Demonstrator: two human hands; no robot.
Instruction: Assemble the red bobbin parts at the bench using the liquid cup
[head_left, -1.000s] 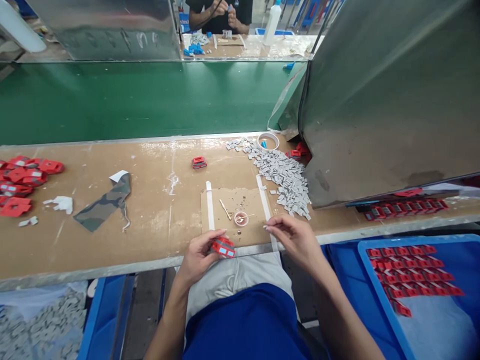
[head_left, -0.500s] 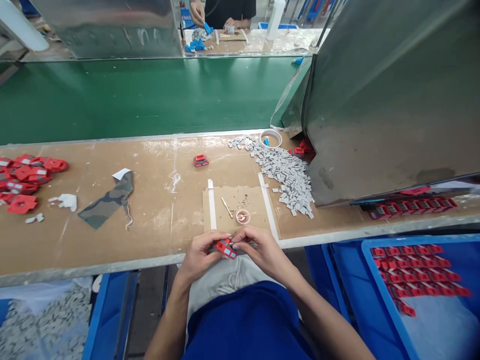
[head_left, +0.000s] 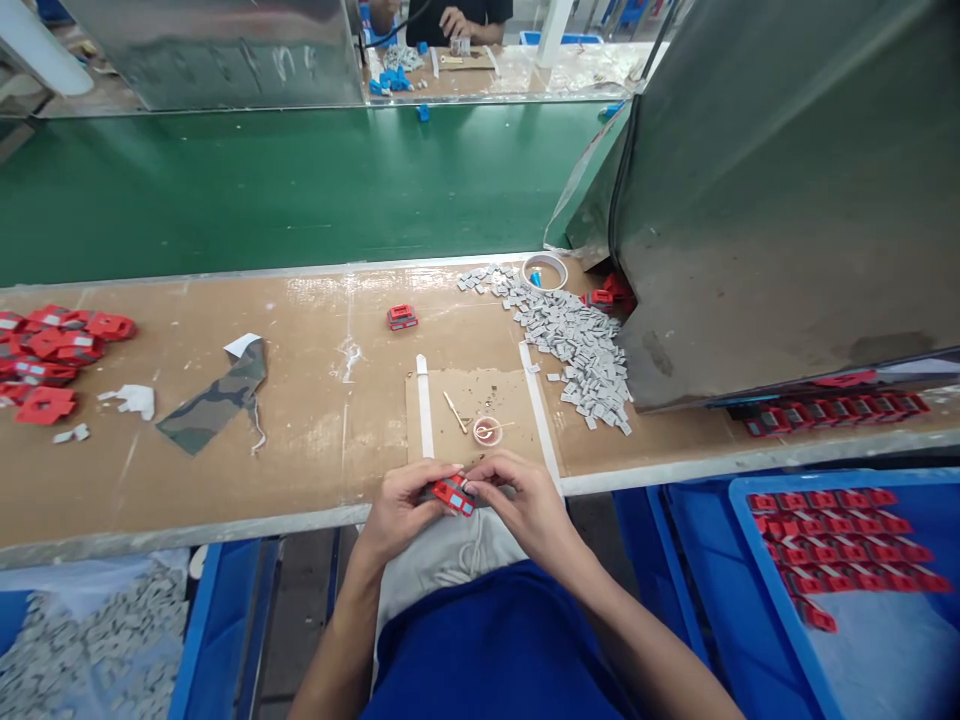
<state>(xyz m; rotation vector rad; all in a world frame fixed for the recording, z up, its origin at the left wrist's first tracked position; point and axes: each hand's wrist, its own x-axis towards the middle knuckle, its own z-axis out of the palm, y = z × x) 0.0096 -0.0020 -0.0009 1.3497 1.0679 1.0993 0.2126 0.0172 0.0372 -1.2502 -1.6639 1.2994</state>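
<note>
A small red and grey plastic part (head_left: pixel 454 495) is held over my lap at the table's front edge. My left hand (head_left: pixel 405 505) grips its left end between thumb and fingers. At its right end my right hand (head_left: pixel 517 495) is pinched, with fingertips touching the part; whether a small piece is between them is hidden. Just beyond the hands, a small round cup (head_left: pixel 487 431) with a stick across it stands on a cardboard sheet (head_left: pixel 450 440), beside a short pale stick (head_left: pixel 454 411). One more red part (head_left: pixel 402 317) sits farther back.
Small grey pieces (head_left: pixel 577 350) are heaped at right near a tape roll (head_left: pixel 544 272). Red parts (head_left: pixel 52 345) and camouflage cloth (head_left: pixel 217 395) lie left. A blue bin (head_left: pixel 739 490) holds rows of red parts. Behind the green belt (head_left: pixel 285 190), a person's hand (head_left: pixel 454 22) shows.
My hands and the held part have barely moved. Across the belt, the other person's hands have shifted, and a blue piece now lies on the belt's far edge.
</note>
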